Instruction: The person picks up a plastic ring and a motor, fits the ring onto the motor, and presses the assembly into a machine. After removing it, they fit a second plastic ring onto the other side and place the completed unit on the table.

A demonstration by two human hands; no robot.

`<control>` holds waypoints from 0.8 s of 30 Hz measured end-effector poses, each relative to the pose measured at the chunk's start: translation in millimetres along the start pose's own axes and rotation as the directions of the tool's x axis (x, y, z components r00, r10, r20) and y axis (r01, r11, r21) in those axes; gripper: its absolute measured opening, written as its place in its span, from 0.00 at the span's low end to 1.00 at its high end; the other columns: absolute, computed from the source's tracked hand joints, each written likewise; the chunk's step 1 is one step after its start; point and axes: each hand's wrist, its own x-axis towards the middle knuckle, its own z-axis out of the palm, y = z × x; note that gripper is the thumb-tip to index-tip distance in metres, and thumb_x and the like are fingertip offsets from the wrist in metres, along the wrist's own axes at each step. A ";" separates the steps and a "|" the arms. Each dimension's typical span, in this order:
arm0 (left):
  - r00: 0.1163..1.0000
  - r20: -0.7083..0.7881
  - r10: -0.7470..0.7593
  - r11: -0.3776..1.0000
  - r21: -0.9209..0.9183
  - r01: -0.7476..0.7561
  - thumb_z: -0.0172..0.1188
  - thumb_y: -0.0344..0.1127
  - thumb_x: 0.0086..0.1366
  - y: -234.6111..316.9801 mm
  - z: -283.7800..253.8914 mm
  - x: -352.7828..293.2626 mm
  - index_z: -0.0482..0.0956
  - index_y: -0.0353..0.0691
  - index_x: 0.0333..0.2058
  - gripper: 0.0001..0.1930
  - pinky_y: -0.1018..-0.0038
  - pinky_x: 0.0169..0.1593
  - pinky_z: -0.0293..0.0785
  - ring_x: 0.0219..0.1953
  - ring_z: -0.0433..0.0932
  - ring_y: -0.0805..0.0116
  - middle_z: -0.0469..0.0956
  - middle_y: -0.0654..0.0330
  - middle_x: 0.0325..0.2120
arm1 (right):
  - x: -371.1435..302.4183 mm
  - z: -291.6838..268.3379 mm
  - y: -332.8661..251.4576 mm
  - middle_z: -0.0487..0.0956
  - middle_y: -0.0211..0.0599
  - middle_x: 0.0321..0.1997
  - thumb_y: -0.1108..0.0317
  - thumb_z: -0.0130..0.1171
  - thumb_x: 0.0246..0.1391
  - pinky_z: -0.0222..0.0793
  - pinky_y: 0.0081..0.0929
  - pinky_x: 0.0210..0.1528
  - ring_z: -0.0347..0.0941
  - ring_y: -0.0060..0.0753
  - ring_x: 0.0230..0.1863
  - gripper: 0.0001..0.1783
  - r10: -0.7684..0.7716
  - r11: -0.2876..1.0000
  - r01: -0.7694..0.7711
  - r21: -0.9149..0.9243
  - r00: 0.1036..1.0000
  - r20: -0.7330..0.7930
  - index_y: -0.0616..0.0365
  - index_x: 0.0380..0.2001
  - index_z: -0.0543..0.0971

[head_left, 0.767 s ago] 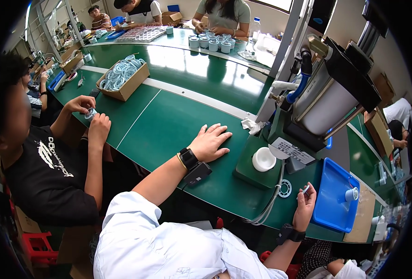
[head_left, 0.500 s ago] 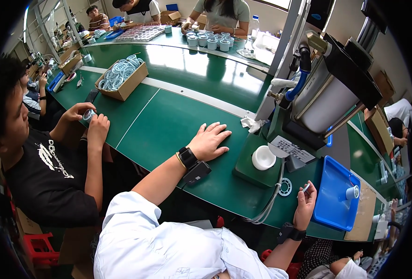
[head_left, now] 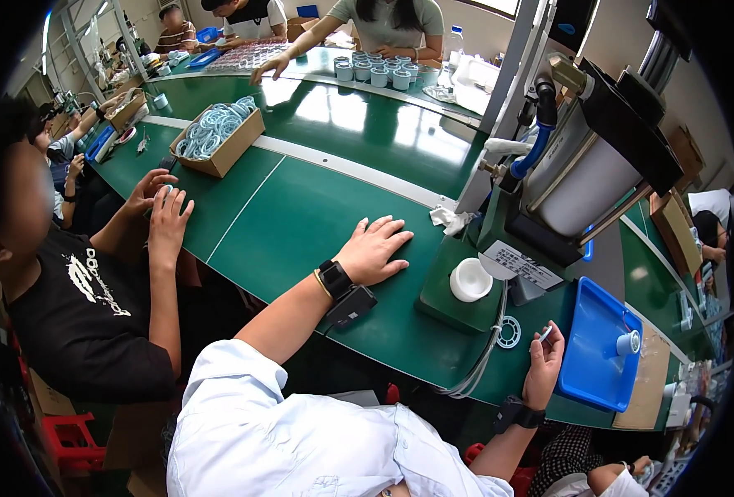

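My left hand (head_left: 375, 253) lies flat on the green table with its fingers spread and nothing in it. My right hand (head_left: 541, 364) is closed, pinching a small, thin white piece (head_left: 547, 334) whose kind I cannot make out. Just left of that hand a flat white ring with holes (head_left: 509, 332) rests on the table. Between my hands stands a press (head_left: 574, 178) with a white round cup-shaped fixture (head_left: 470, 280) on its green base. To the right of my right hand is a blue tray (head_left: 586, 377), holding one pale blue-and-white cylindrical part (head_left: 628, 342).
Grey cables (head_left: 481, 364) hang from the press over the table edge. A cardboard box of pale blue rings (head_left: 243, 147) stands far left. A co-worker at left handles a small part; another sits beyond several white cups (head_left: 378, 76). Cardboard (head_left: 650, 377) lies beside the tray.
The co-worker across the table has stretched an arm out to the left over the green surface. The left neighbour's hands have shifted slightly around their part. My own hands stay in place.
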 end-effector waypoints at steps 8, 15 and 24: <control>1.000 -0.027 0.008 1.000 -0.006 -0.008 0.57 0.52 0.65 -2.6 2.7 -2.0 0.66 0.47 0.63 0.31 0.42 0.69 0.48 0.70 0.53 0.51 0.60 0.52 0.66 | 3.4 -1.0 6.4 0.70 0.34 0.57 0.66 0.60 0.62 0.63 0.26 0.62 0.68 0.29 0.56 0.29 -0.017 1.000 0.017 0.007 0.999 0.030 0.60 0.64 0.65; 0.975 -0.183 0.124 0.984 -0.103 -0.145 0.62 0.44 0.63 -8.5 7.1 -1.0 0.73 0.47 0.57 0.24 0.50 0.65 0.58 0.64 0.64 0.54 0.71 0.55 0.57 | 5.9 -3.6 11.1 0.69 0.35 0.58 0.67 0.58 0.63 0.63 0.27 0.62 0.67 0.30 0.57 0.28 -0.029 1.000 0.028 0.012 1.000 0.009 0.60 0.64 0.65; 0.784 -0.604 0.144 0.989 0.119 -0.090 0.68 0.40 0.57 -7.8 -26.9 -25.6 0.76 0.48 0.53 0.24 0.59 0.59 0.65 0.56 0.72 0.59 0.76 0.57 0.50 | 2.6 0.9 7.4 0.69 0.35 0.58 0.68 0.59 0.61 0.61 0.27 0.63 0.67 0.29 0.57 0.29 -0.016 0.999 0.016 0.027 1.000 -0.013 0.60 0.64 0.65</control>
